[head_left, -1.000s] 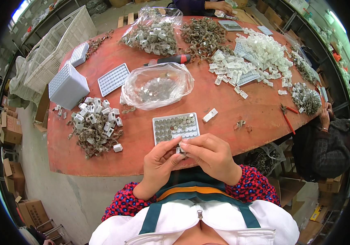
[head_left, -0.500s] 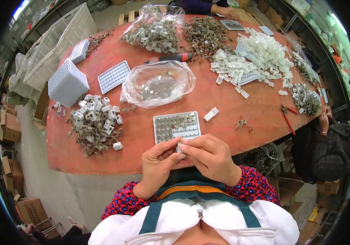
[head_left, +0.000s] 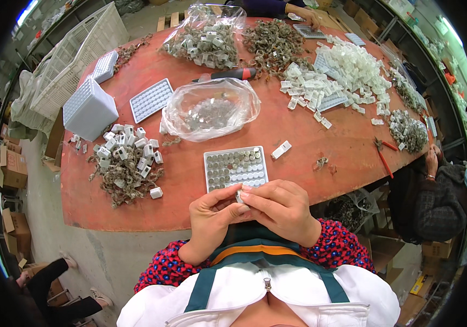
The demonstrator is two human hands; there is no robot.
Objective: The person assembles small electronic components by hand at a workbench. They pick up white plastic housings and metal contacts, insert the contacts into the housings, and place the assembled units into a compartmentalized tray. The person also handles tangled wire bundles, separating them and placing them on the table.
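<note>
Close in front of me, my left hand and my right hand meet at the near table edge. Between their fingertips is a small white plastic housing, mostly covered by the fingers. My left thumb and forefinger grip it, and the right fingertips press on its top. Just beyond the hands lies a white tray with rows of round wells. Silvery round pieces like button cells fill its left and upper wells, while the lower right wells show white. One loose white housing rests to the tray's right.
A pile of white housings with wires lies left. Behind the tray sits an open plastic bag of small clear pieces. Stacked trays, a black-red tool, clear covers and red-handled pliers surround it. Co-workers sit far and right.
My hands keep almost the same pinch on the housing. At lower left, a person's dark-trousered legs have come further into view. The far co-worker's hand has shifted over a tray.
</note>
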